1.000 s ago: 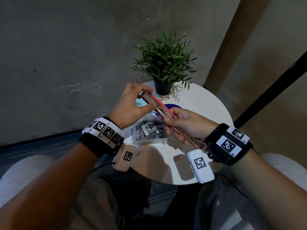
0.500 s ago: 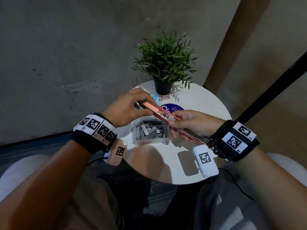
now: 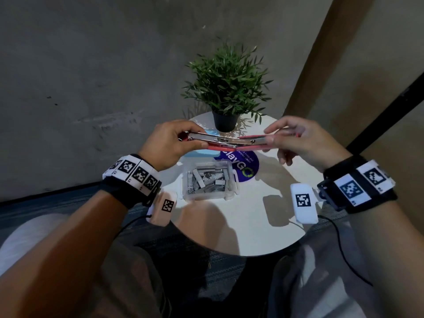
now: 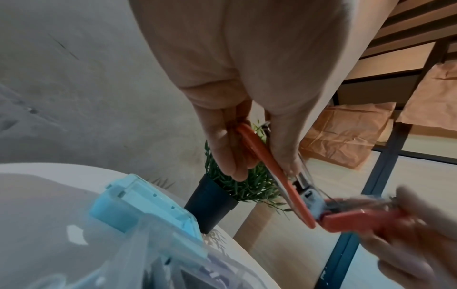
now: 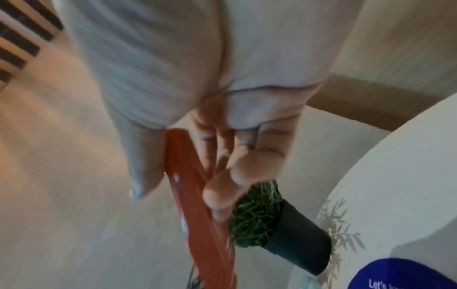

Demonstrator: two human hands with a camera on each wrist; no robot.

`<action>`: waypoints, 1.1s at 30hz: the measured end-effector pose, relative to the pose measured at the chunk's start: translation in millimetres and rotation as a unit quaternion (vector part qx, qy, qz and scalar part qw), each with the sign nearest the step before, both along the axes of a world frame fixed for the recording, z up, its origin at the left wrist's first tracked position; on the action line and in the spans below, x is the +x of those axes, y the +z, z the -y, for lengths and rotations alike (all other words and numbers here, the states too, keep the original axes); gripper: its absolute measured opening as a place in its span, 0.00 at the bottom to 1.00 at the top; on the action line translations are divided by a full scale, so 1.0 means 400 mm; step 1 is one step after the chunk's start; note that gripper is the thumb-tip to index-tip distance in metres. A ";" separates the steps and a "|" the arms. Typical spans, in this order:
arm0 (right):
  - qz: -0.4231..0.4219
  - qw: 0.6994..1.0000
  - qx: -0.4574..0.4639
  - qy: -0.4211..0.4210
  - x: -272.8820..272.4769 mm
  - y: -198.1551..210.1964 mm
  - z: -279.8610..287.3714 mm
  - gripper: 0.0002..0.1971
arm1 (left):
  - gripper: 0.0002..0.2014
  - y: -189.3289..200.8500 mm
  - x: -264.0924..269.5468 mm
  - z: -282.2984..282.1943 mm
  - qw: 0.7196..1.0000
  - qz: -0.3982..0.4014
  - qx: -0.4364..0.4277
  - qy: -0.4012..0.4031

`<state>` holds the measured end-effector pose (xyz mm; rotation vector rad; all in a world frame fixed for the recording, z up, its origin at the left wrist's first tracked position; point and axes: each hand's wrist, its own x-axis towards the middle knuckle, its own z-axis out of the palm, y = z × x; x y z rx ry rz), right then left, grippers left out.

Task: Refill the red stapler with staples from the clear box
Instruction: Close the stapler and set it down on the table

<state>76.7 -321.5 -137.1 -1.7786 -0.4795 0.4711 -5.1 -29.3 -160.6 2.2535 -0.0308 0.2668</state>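
Observation:
The red stapler [image 3: 231, 143] is swung fully open into one long flat line, held level above the table. My left hand [image 3: 169, 143] grips its left half, the metal staple channel facing up. My right hand [image 3: 296, 141] pinches the right half between thumb and fingers. In the left wrist view the stapler [image 4: 277, 176] runs from my fingers to the hinge, the far half blurred. The right wrist view shows the stapler [image 5: 197, 195] pressed by my fingers [image 5: 222, 195]. Below it the clear box [image 3: 210, 180], lid off, holds several grey staple strips.
A round white table [image 3: 241, 226] carries a potted green plant [image 3: 226, 88] at the back, a light blue lid [image 3: 202, 153] beside the box, and a round blue sticker [image 3: 246, 166]. My knees lie under the table's near edge.
The stapler has turned from a diagonal tilt to level and now spreads wide open. My right hand has moved up and right to its far end; my left stays on the other end.

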 end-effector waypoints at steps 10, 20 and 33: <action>0.292 0.953 -0.055 -0.058 -0.064 -0.021 -0.075 0.14 | 0.10 -0.024 -0.005 0.064 0.999 0.013 0.026 -0.024; 0.258 0.958 -0.125 0.018 -0.053 -0.062 -0.085 0.21 | 0.11 -0.042 -0.008 0.104 0.986 -0.032 -0.161 -0.031; 0.149 0.988 -0.033 0.028 -0.054 -0.055 -0.085 0.32 | 0.12 -0.014 -0.019 0.117 0.935 -0.073 -0.342 -0.068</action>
